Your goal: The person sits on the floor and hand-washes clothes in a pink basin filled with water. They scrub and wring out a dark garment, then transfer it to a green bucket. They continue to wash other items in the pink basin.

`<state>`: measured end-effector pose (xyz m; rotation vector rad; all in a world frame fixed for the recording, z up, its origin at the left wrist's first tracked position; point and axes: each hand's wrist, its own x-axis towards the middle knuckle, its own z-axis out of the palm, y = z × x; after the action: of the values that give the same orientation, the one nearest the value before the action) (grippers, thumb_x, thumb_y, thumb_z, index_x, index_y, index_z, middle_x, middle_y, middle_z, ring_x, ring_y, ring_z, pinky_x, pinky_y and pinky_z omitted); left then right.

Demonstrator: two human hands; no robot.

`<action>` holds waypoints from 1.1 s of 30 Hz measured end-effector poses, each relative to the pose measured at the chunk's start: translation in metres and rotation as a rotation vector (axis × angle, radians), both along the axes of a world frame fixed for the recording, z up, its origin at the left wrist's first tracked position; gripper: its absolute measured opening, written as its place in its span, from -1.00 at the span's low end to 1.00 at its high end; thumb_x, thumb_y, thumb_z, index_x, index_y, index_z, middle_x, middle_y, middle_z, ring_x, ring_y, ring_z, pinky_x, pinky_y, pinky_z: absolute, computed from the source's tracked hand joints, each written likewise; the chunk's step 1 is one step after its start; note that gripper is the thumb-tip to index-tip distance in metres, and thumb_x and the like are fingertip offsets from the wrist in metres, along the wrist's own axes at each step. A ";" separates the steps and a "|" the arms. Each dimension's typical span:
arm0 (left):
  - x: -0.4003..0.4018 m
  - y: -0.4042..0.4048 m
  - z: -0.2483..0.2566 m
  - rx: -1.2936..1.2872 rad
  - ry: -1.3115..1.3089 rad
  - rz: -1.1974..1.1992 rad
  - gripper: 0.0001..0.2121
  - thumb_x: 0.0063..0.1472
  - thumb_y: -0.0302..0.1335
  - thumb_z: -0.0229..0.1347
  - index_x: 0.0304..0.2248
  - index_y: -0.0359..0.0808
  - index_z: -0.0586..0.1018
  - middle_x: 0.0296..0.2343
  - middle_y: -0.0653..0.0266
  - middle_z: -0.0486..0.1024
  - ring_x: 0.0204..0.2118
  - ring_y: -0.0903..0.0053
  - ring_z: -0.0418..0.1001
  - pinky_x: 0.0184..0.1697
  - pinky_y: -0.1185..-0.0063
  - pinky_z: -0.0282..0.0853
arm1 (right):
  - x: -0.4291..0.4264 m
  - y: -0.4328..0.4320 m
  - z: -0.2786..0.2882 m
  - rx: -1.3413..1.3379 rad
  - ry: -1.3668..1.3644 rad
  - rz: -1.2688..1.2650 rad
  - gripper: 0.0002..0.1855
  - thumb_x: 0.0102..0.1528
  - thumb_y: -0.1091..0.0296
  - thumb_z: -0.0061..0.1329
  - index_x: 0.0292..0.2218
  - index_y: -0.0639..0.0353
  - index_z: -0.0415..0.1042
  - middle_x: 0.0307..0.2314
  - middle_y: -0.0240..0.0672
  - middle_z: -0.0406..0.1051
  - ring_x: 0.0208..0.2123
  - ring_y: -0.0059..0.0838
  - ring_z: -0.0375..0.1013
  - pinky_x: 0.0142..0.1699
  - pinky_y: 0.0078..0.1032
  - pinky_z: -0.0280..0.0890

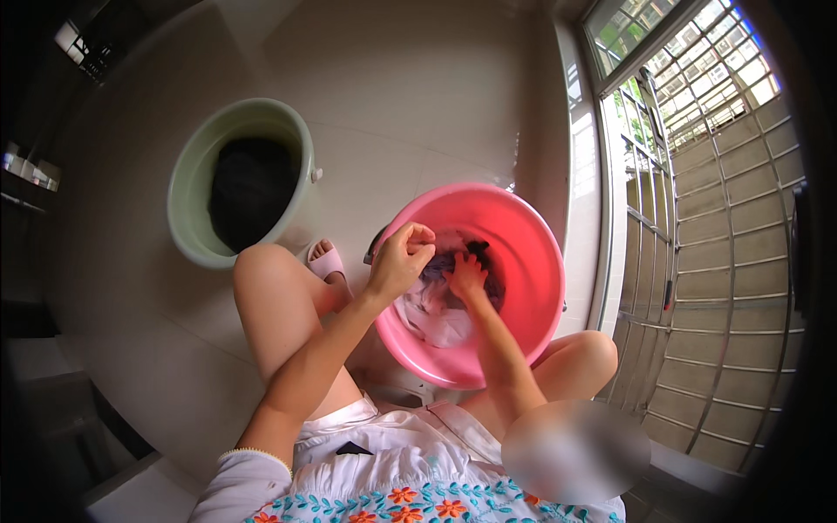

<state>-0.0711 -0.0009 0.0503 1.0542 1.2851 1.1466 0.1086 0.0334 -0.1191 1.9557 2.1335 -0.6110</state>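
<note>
Between my knees stands a pink plastic bucket (529,274) holding wet clothes, white, purplish and dark. My left hand (402,258) is raised over the bucket's left rim, fingers curled, and I see nothing held in it. My right hand (467,274) reaches down inside the bucket, its spread fingers resting on the dark and purplish cloth (439,267); whether it grips any is not clear. White cloth (444,327) lies in the near part of the bucket.
A pale green bucket (189,196) with dark contents (252,189) stands on the tiled floor (366,85) to the left, beyond my left knee. My foot in a pink slipper (327,261) is between the buckets. A window with a metal grille (713,261) is on the right.
</note>
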 end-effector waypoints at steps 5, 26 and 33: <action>0.001 -0.001 0.005 -0.072 -0.050 0.010 -0.90 0.01 -0.55 -0.01 -0.44 -0.39 0.41 -0.51 0.29 0.43 -0.47 0.66 0.40 -0.39 0.69 0.31 | -0.021 -0.051 -0.077 -0.081 -0.136 0.079 -0.49 -0.17 0.20 -0.03 -0.14 0.06 0.21 -0.25 -0.12 0.27 -0.17 -0.11 0.26 -0.12 -0.14 0.14; 0.055 0.011 -0.078 -0.107 -0.062 -0.428 -0.79 -0.14 -0.61 -0.02 -0.40 -0.39 0.44 -0.50 0.28 0.42 -0.41 0.61 0.35 -0.32 0.65 0.25 | 0.066 -0.017 0.207 -0.059 1.134 -0.155 -0.66 -0.31 0.56 -0.18 -0.36 0.23 0.31 -0.61 -0.47 0.20 -0.56 -0.68 0.16 -0.46 -0.73 0.09; 0.035 0.005 -0.029 -0.285 -0.472 -0.238 -0.95 0.03 -0.49 -0.03 -0.47 -0.23 0.35 -0.59 0.42 0.38 -0.53 0.72 0.36 -0.48 0.61 0.36 | 0.065 -0.039 0.170 -0.135 1.046 -0.149 -0.54 -0.33 0.63 -0.12 -0.26 0.23 0.31 -0.52 -0.37 0.28 -0.44 -0.59 0.28 -0.33 -0.68 0.20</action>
<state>-0.0360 0.0043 0.0215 0.6529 0.8881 0.9258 0.1737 -0.0061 0.0512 1.9220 2.2796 -2.1042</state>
